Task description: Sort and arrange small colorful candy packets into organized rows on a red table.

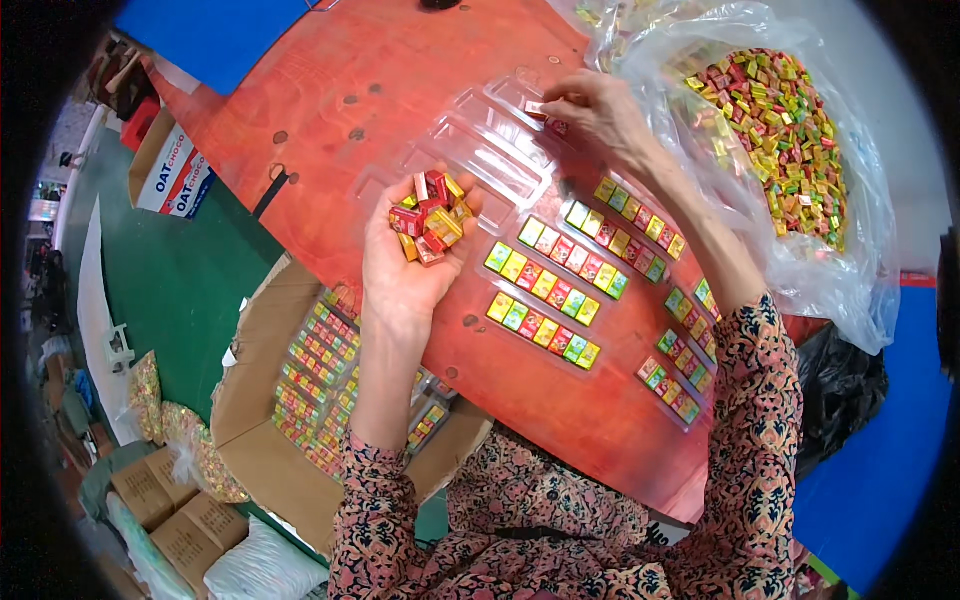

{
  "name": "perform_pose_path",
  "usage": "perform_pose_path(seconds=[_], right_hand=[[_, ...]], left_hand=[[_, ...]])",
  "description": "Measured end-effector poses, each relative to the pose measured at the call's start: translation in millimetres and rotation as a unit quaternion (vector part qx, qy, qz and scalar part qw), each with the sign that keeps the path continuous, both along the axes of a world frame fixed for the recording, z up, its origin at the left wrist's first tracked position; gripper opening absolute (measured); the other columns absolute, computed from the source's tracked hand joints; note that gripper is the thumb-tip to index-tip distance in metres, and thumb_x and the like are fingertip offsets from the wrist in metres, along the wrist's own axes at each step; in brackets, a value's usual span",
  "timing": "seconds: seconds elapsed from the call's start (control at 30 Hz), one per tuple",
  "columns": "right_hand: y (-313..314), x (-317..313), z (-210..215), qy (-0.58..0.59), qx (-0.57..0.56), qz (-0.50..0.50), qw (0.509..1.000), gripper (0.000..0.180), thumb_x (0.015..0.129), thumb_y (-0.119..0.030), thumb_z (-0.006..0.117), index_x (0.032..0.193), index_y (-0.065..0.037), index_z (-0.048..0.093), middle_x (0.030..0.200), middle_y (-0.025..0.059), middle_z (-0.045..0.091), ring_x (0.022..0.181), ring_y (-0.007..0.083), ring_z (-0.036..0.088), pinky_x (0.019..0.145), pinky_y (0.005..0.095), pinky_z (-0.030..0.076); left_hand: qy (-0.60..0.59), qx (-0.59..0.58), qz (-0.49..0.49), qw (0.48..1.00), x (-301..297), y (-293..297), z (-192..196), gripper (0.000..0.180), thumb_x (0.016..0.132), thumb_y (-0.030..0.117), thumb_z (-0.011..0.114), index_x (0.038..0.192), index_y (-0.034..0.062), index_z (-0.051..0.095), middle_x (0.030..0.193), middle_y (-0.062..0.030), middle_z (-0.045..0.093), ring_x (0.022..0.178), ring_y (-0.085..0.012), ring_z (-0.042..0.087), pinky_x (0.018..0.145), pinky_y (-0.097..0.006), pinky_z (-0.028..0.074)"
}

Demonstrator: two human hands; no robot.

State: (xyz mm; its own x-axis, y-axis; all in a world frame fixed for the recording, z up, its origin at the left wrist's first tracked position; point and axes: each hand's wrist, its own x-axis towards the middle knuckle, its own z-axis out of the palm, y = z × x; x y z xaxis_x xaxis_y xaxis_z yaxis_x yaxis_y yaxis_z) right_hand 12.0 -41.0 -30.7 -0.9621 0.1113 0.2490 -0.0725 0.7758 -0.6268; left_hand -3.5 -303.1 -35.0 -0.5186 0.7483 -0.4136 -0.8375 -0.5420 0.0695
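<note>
My left hand [402, 285] is cupped palm up around a small pile of wrapped candies [436, 218], red and yellow with some orange. Over the far end of a clear plastic tray [478, 132] with long compartments, my right hand [600, 112] pinches one reddish-white wrapped candy [536, 109] between thumb and fingers. The tray's compartments beneath look bare, though my right hand hides part of that end. Closer to me, several filled strips [543, 322] lie in slanting rows, each holding a line of red, yellow and green candies.
A big clear bag [868, 220] of loose candies [790, 150] stands at the far right of the orange-red table [320, 90]. Below the table's left edge, an open carton [250, 400] holds many filled strips. Bags of candies [195, 445] and brown boxes [195, 530] sit at lower left.
</note>
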Motion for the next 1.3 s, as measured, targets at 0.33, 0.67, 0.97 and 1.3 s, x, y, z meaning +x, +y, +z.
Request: perform_pose_path(seconds=[0.33, 0.67, 0.97, 1.3], right_hand=[[-7.8, -25.7, -11.1, -0.013, 0.167, 0.011, 0.986, 0.019, 0.072, -0.018, 0.059, 0.084, -0.004, 0.064, 0.076, 0.0155, 0.062, 0.075, 0.0315, 0.06, 0.068, 0.0378, 0.046], [-3.4, -28.3, -10.5, -0.041, 0.19, -0.02, 0.981, 0.016, 0.073, -0.018, 0.061, 0.079, -0.003, 0.062, 0.075, 0.0154, 0.062, 0.074, 0.0327, 0.06, 0.065, 0.0391, 0.047], [-0.6, -25.8, -9.8, 0.07, 0.27, 0.059, 0.959, 0.012, 0.077, -0.013, 0.054, 0.087, -0.007, 0.056, 0.08, 0.0092, 0.054, 0.077, 0.0293, 0.056, 0.064, 0.0393, 0.044], [10.0, -34.8, -0.6, 0.138, 0.313, 0.184, 0.921, 0.012, 0.076, -0.013, 0.048, 0.084, -0.006, 0.052, 0.075, 0.0099, 0.049, 0.073, 0.0284, 0.053, 0.06, 0.0387, 0.04]], left_hand=[[-0.008, 0.003, 0.002, 1.0, -1.8, -1.1, -2.1, 0.028, 0.085, 0.024, 0.045, 0.101, 0.0035, 0.056, 0.098, -0.0181, 0.06, 0.085, -0.0324, 0.06, 0.064, -0.039, 0.054], [-0.004, -0.01, 0.003, 1.0, -2.6, -1.2, -4.2, 0.028, 0.085, 0.024, 0.045, 0.1, 0.0035, 0.055, 0.098, -0.0178, 0.06, 0.084, -0.031, 0.06, 0.064, -0.038, 0.054], [-0.006, 0.005, 0.002, 1.0, -0.9, 0.6, -6.5, 0.028, 0.085, 0.024, 0.046, 0.1, 0.0036, 0.056, 0.096, -0.0177, 0.06, 0.083, -0.0313, 0.06, 0.063, -0.039, 0.055], [-0.017, -0.011, 0.0, 1.0, -0.5, 0.8, -6.6, 0.028, 0.085, 0.024, 0.045, 0.101, 0.0047, 0.056, 0.098, -0.0175, 0.06, 0.084, -0.0312, 0.06, 0.064, -0.038, 0.054]])
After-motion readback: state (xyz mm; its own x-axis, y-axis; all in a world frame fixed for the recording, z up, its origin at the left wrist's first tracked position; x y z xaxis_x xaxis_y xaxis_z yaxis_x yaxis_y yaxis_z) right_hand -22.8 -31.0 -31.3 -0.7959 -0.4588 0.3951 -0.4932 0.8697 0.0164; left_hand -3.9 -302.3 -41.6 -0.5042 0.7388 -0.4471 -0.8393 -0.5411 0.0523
